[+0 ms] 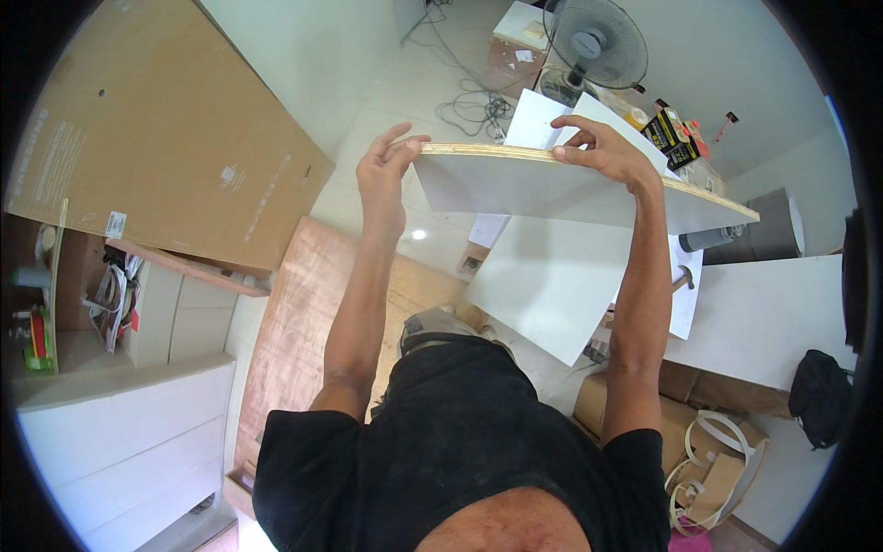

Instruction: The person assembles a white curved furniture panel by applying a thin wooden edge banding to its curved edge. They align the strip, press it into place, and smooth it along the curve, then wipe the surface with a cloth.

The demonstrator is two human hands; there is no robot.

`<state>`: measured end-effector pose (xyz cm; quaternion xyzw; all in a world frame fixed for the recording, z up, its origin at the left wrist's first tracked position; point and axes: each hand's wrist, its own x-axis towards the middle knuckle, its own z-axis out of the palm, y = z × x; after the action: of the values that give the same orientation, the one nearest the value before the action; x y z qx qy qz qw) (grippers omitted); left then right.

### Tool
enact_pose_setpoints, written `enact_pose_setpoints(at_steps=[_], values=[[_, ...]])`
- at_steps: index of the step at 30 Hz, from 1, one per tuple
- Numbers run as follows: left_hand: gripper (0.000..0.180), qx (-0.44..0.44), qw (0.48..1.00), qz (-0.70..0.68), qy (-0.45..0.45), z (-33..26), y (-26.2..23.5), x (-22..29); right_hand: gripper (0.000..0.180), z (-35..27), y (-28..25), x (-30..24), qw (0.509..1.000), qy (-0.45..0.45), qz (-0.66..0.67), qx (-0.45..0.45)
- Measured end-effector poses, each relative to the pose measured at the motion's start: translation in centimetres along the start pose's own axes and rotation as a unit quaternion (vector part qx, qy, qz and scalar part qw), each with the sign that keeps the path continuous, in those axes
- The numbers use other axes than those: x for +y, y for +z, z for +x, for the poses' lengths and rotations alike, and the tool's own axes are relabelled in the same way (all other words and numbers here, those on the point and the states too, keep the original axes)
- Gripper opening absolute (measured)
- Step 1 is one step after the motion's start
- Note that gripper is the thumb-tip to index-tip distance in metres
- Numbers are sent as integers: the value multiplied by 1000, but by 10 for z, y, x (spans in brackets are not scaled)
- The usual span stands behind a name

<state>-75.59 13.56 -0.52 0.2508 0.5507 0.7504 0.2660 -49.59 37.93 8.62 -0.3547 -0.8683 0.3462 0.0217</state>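
Observation:
A white-faced plywood panel [533,189] stands on edge in front of me, its raw layered edge facing up. At its left corner is my left hand [382,170], with thumb and fingers closed on that end. My right hand [607,156] grips the top edge farther right, thumb on the near side and index finger raised, the other fingers partly hidden behind. Below the panel lies a larger white board [547,281]. A hammer [682,278] rests on another white sheet just right of my right forearm.
A standing fan [593,44] is at the back, near tangled cables [478,103] on the floor. Black-and-yellow boxes [674,138] sit behind the panel. A large cardboard box [166,129] leans at left above a shelf unit [175,322]. Coiled edging strip [713,460] lies lower right.

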Motion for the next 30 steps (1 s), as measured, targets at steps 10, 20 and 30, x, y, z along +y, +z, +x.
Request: enact_pose_setpoints(at_steps=[10,20,30], values=[[58,-67,994,-70,54,-2,-16,-37,57,5,-13,20,992,-86,83,-49],[41,-56,990,124,22,-2,-7,-67,69,-105,-10,95,864,-72,-185,462],[49,-90,982,165,-5,10,-17,-68,86,-155,-63,212,837,-50,-207,504]])
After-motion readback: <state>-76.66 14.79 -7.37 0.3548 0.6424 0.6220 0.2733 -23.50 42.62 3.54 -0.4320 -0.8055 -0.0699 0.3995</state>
